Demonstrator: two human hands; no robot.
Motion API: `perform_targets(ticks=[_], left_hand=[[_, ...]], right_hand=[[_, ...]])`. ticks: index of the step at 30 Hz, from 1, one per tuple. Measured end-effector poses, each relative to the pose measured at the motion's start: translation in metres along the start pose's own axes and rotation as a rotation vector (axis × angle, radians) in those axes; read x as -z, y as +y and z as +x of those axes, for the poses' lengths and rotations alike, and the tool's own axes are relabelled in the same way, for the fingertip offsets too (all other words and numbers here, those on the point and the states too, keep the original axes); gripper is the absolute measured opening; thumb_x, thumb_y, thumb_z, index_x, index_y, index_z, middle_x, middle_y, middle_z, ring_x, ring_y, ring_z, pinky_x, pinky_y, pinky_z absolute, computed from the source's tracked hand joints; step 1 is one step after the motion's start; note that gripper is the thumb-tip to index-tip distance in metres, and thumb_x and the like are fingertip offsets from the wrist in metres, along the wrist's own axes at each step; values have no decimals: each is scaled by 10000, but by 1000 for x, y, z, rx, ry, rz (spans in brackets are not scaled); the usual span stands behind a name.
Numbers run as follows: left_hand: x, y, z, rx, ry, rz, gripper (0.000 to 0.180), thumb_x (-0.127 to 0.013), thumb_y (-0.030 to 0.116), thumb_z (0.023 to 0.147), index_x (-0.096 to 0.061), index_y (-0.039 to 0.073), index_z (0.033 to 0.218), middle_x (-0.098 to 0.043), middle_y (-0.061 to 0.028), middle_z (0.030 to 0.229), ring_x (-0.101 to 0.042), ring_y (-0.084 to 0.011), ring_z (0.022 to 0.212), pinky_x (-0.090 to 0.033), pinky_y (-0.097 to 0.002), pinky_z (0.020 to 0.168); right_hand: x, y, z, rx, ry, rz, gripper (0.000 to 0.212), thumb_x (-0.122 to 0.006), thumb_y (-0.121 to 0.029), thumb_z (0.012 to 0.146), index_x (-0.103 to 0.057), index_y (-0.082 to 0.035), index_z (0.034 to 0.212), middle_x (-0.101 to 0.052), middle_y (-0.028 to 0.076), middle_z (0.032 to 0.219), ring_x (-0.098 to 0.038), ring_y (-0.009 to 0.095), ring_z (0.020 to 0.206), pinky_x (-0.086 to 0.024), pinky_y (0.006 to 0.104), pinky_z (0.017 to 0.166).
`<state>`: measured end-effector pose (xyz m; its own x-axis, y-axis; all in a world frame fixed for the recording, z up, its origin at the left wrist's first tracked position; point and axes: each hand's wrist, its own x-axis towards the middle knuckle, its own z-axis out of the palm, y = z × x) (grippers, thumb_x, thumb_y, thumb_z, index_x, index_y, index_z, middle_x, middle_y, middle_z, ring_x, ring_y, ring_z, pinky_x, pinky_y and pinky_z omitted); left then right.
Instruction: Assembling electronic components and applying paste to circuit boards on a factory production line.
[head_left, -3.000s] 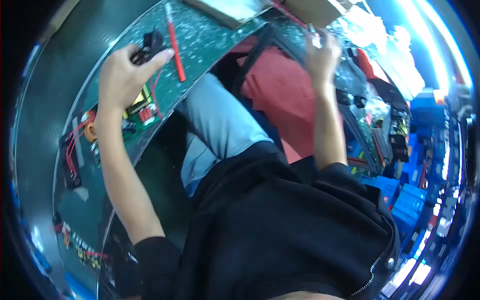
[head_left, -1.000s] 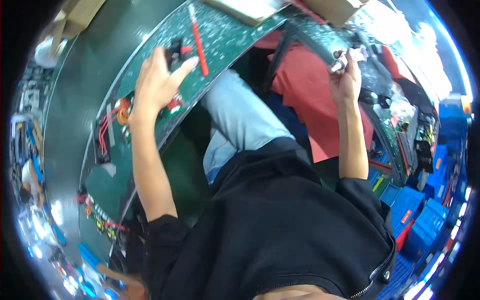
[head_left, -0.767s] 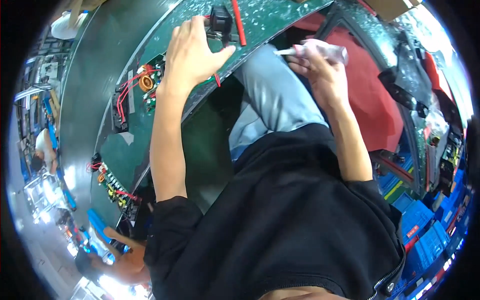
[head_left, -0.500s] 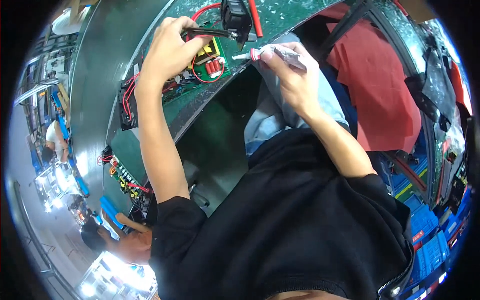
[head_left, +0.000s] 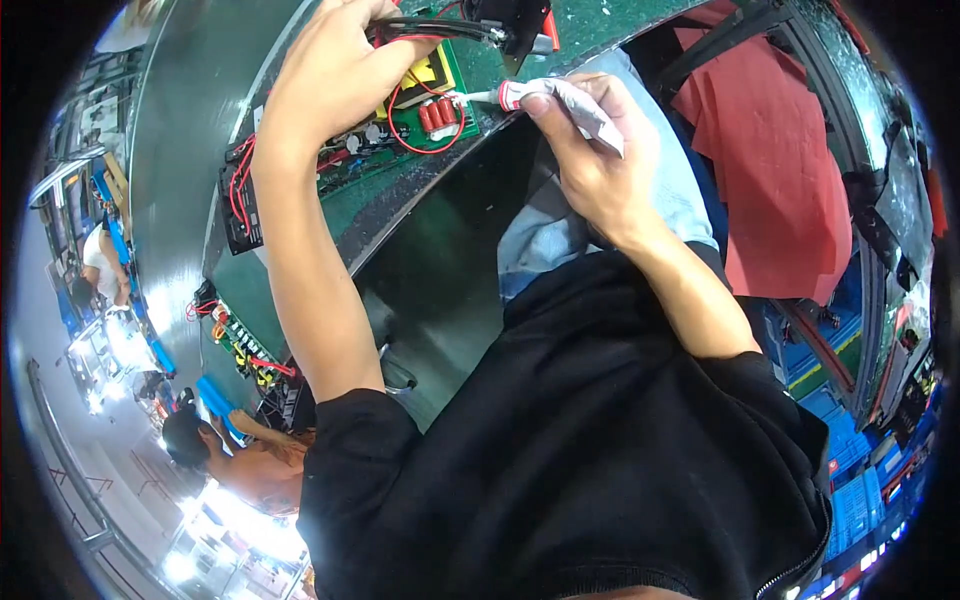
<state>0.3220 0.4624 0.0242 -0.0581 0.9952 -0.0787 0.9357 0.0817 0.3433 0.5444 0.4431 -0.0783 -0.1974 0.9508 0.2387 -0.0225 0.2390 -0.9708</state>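
left hand (head_left: 335, 75): fingers curled over a bundle of red and black wires (head_left: 430, 28) at the top of the frame, gripping them just above the circuit board (head_left: 425, 105)
right hand (head_left: 590, 165): closed around a crumpled white tube (head_left: 565, 100), thumb and fingers squeezing its body
tube: lies roughly level, red collar and thin nozzle aimed left, tip right at the board's right edge beside the small red cylinder parts; cannot tell if tip touches
circuit board: green, sits near the front edge of the green surface (head_left: 600, 25), between the two hands; carries a yellow block and a red wire loop
black part (head_left: 505, 15): at the wires' far end, top edge, partly cut off
second board (head_left: 240, 205): black, with red wires, on the surface left of the left forearm
red cloth (head_left: 780, 180): hangs to the right, well apart from hands
another person (head_left: 230, 455): lower left, arm out beside small wired parts
lap: black top, blue jeans below the surface edge
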Motion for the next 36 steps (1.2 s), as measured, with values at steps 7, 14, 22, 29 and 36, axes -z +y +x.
perform_targets(ticks=[7, 14, 22, 29, 36], left_hand=[[12, 35, -3, 107, 16, 4, 296, -703, 195, 766, -601, -56, 885, -542, -224, 920, -542, -389, 907, -435, -396, 806], [12, 35, -5, 82, 42, -3, 295, -709, 191, 772, -607, -57, 893, -565, -224, 923, -563, -382, 903, -445, -391, 798], [11, 36, -5, 73, 52, 20, 303, -716, 199, 775, -613, -58, 900, -570, -220, 932, -568, -381, 913, -447, -387, 804], [11, 40, -5, 127, 61, 14, 314, -725, 200, 769, -623, -59, 916, -573, -208, 941, -573, -368, 921, -447, -377, 815], [12, 41, -5, 144, 69, 0, 303, -712, 173, 761, -624, -61, 931, -578, -202, 945, -577, -356, 925, -447, -375, 823]], right_hand=[[-1, 2, 0, 19, 59, 0, 216, -794, -191, 845, -675, -15, 885, -663, 52, 725, -586, 92, 639, -477, 243, 611], [-1, 6, -4, 23, 41, 29, 186, -758, -141, 886, -641, -2, 929, -617, -15, 758, -526, 41, 679, -432, 194, 627], [0, 6, -3, 74, 39, -16, 194, -760, -149, 886, -647, -1, 938, -635, -6, 768, -542, 42, 685, -442, 193, 636], [0, 5, -1, 108, 43, -33, 194, -766, -142, 880, -649, 4, 932, -628, -9, 765, -539, 42, 686, -437, 193, 633], [0, 7, -1, 80, 35, -4, 199, -770, -134, 873, -650, 9, 939, -626, -5, 763, -541, 45, 686, -438, 195, 634]])
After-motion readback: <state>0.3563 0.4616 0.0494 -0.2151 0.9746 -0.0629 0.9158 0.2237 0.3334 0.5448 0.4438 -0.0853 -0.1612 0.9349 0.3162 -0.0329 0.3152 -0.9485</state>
